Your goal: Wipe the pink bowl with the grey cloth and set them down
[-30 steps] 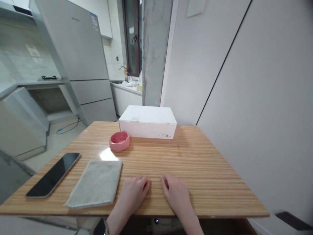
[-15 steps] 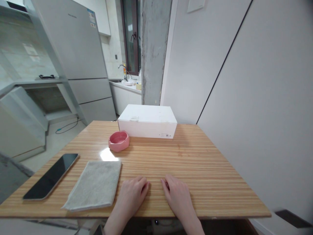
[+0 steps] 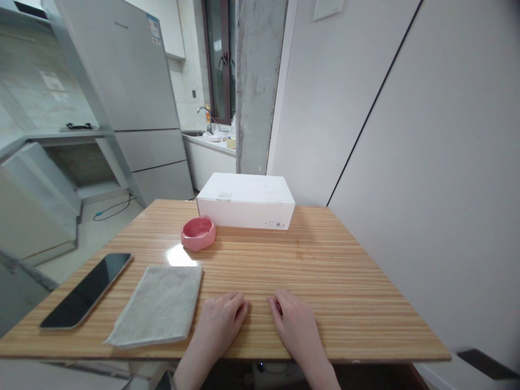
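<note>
Left hand (image 3: 219, 322) and right hand (image 3: 294, 323) were laid flat, palms down, on the wooden table (image 3: 345, 287) near its front edge, close together but apart. Fingers were loosely curled, nothing grasped by either. A folded grey cloth (image 3: 158, 306) was placed just beside the left hand. A dark phone (image 3: 87, 290) was seen left of the cloth. A pink bowl (image 3: 198, 233) and white box (image 3: 246, 201) were set farther back, close together.

Folded grey cloth (image 3: 157, 306), flat on table
</note>
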The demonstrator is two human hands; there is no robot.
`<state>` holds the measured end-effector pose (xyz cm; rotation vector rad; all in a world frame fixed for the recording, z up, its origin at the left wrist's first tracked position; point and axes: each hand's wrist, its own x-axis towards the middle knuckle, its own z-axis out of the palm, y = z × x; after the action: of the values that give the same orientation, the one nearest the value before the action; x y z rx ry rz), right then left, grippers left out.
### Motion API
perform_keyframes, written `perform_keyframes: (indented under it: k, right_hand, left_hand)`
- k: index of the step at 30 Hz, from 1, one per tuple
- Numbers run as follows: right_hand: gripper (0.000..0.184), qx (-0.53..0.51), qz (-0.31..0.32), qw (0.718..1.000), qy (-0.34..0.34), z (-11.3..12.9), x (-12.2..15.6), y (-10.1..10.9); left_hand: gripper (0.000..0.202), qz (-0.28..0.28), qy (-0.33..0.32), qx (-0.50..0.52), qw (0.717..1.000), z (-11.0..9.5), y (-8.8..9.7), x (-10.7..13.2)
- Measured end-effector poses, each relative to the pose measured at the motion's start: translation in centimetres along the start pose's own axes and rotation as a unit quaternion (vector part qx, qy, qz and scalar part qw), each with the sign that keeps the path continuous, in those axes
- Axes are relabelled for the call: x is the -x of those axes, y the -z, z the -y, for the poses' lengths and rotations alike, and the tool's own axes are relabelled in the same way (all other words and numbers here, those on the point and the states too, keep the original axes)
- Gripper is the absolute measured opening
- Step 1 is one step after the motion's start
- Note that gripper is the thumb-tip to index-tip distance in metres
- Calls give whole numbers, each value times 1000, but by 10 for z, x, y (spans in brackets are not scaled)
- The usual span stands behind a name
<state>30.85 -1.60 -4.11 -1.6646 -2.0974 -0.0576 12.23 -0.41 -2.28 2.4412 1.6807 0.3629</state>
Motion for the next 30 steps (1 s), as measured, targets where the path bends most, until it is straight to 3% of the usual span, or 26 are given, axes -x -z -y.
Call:
perform_keyframes:
  k: [30]
  right_hand:
    - [26,2,-14,1000,11,0,0,1]
  left_hand:
    - [32,-14,-10,0,1000,1,-2,0]
